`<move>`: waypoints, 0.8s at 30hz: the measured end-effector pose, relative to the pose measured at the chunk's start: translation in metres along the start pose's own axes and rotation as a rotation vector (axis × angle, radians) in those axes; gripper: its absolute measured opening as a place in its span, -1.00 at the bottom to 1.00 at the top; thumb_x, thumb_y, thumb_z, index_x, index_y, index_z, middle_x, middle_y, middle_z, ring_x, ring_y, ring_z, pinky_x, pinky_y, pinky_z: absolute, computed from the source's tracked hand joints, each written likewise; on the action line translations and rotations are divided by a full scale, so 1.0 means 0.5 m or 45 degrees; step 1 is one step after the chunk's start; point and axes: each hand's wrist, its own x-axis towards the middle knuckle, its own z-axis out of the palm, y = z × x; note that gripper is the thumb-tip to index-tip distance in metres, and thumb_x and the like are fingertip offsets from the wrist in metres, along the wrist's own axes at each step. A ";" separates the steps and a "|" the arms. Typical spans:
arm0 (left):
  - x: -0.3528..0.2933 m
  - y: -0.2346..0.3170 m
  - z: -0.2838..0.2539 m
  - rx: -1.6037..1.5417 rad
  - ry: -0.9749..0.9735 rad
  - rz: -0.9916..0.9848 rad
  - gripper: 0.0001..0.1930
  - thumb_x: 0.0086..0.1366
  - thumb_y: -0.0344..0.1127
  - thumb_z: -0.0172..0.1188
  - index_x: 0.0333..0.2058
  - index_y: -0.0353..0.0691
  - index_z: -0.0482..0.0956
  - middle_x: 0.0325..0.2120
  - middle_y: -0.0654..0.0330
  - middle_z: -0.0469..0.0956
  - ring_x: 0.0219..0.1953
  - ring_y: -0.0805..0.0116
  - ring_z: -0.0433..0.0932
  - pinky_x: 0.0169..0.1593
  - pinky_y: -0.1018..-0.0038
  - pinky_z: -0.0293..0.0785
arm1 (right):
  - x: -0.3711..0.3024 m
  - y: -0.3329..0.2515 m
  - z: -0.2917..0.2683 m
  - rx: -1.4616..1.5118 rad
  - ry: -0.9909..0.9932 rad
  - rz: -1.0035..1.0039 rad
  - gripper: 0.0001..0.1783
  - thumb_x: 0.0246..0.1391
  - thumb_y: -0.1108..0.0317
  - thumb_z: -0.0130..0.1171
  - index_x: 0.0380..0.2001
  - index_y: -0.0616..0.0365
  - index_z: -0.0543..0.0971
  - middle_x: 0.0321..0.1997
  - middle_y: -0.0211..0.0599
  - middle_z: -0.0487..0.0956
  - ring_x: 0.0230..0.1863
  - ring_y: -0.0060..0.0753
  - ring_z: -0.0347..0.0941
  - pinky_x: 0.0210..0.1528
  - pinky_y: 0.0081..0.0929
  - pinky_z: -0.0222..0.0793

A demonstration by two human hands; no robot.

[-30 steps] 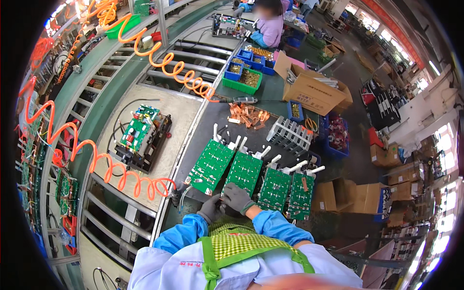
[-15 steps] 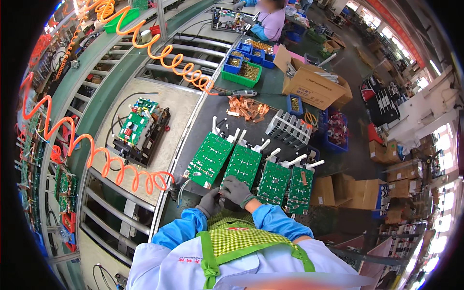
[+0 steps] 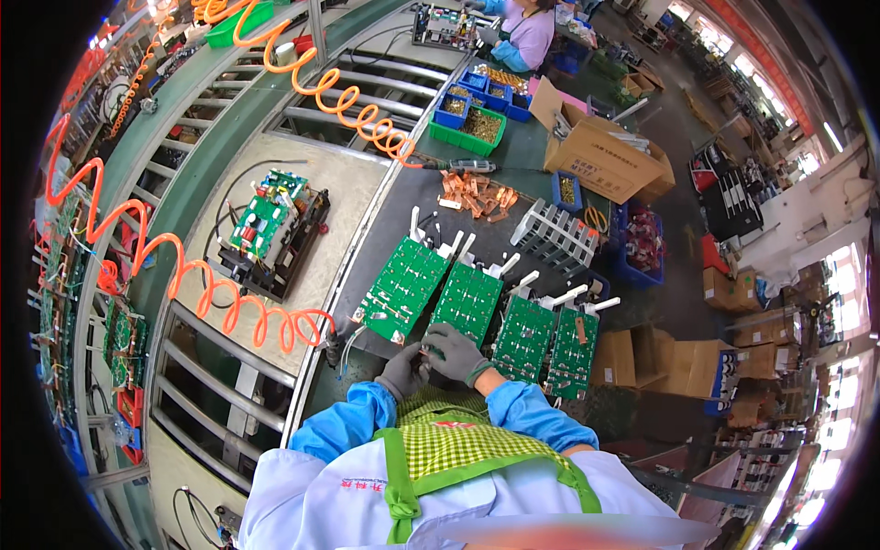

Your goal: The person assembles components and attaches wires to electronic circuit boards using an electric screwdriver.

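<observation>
My gloved left hand (image 3: pixel 400 376) and gloved right hand (image 3: pixel 454 354) meet at the near edge of the bench, fingertips pinched together. Whatever small piece they hold between them is too small to make out. Just beyond them lies a row of green circuit boards with white leads sticking out at their far ends. The leftmost board (image 3: pixel 404 289) is whole in view, while my right hand covers the near end of the second board (image 3: pixel 467 307). Further right are a third board (image 3: pixel 523 341) and a fourth board (image 3: pixel 561 368), which carries a copper strip (image 3: pixel 580 328).
Copper pieces (image 3: pixel 477 195) lie beyond the boards, near a power screwdriver (image 3: pixel 472 166) on a coiled orange hose (image 3: pixel 371 137). Grey metal heat sinks (image 3: pixel 555 236) stand right. Left, a roller conveyor carries an assembled unit (image 3: pixel 272 229). A co-worker (image 3: pixel 524 37) sits at the far end.
My hands stay together at the bench edge, with the right fingers shifting slightly over the left fingertips. The whole view has tilted a little. The boards lie as before.
</observation>
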 end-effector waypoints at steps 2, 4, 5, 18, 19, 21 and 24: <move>0.005 -0.005 -0.006 0.054 0.126 0.054 -0.72 0.30 -0.08 -0.03 -0.41 -0.16 0.48 -0.60 0.29 0.47 -0.60 0.51 0.44 -0.60 0.68 0.41 | 0.000 0.013 0.009 -0.070 -0.085 0.062 -0.69 -0.05 0.17 0.13 -0.24 0.07 0.52 -0.06 -0.14 0.44 -0.04 -0.09 0.40 -0.03 -0.30 0.37; 0.004 -0.009 0.011 0.230 0.045 0.219 -0.75 0.27 -0.13 0.00 -0.48 -0.15 0.44 -0.64 0.28 0.44 -0.66 0.51 0.40 -0.62 0.66 0.35 | 0.002 0.024 0.010 -0.154 -0.132 0.052 -0.66 -0.02 0.09 0.09 -0.25 0.08 0.53 -0.09 -0.11 0.46 -0.02 -0.04 0.37 0.00 -0.24 0.34; -0.018 -0.010 0.042 0.397 0.170 0.303 -0.78 0.25 -0.18 0.01 -0.51 -0.15 0.43 -0.65 0.28 0.42 -0.67 0.51 0.37 -0.63 0.65 0.32 | -0.004 0.028 0.014 -0.237 -0.086 0.103 -0.67 -0.03 0.10 0.09 -0.30 0.11 0.52 -0.10 -0.10 0.47 -0.03 0.00 0.36 0.02 -0.21 0.30; -0.045 0.018 -0.065 -0.203 0.327 0.467 -0.75 0.32 -0.18 -0.03 -0.16 -0.19 0.45 -0.43 0.19 0.49 -0.41 0.41 0.47 -0.41 0.64 0.44 | 0.108 -0.026 -0.025 -0.013 -0.050 -0.058 -0.75 0.00 0.29 0.11 -0.20 0.03 0.51 -0.26 -0.19 0.47 -0.25 -0.08 0.43 -0.21 -0.26 0.40; -0.047 0.035 -0.065 -0.105 0.150 0.502 -0.77 0.32 -0.22 -0.04 -0.15 -0.19 0.45 -0.39 0.17 0.50 -0.36 0.39 0.47 -0.37 0.59 0.46 | 0.126 -0.029 -0.024 0.008 -0.081 -0.101 -0.78 0.00 0.29 0.10 -0.24 0.04 0.52 -0.29 -0.18 0.49 -0.25 -0.07 0.43 -0.22 -0.25 0.39; -0.027 0.042 -0.065 0.071 0.029 0.573 -0.72 0.34 -0.18 -0.09 -0.12 -0.21 0.44 -0.32 0.17 0.51 -0.35 0.37 0.48 -0.34 0.54 0.48 | 0.147 -0.032 -0.022 -0.077 -0.210 -0.169 -0.78 0.00 0.27 0.10 -0.26 0.04 0.53 -0.29 -0.17 0.49 -0.25 -0.06 0.43 -0.22 -0.25 0.38; 0.008 0.055 -0.098 -0.079 -0.245 0.422 -0.61 0.36 -0.13 -0.16 0.03 -0.23 0.35 -0.05 0.06 0.46 -0.05 0.22 0.49 -0.04 0.27 0.49 | 0.174 -0.002 0.029 -0.187 -0.426 -0.304 -0.78 -0.01 0.14 0.07 -0.37 -0.01 0.55 -0.35 -0.14 0.50 -0.27 -0.02 0.44 -0.24 -0.19 0.38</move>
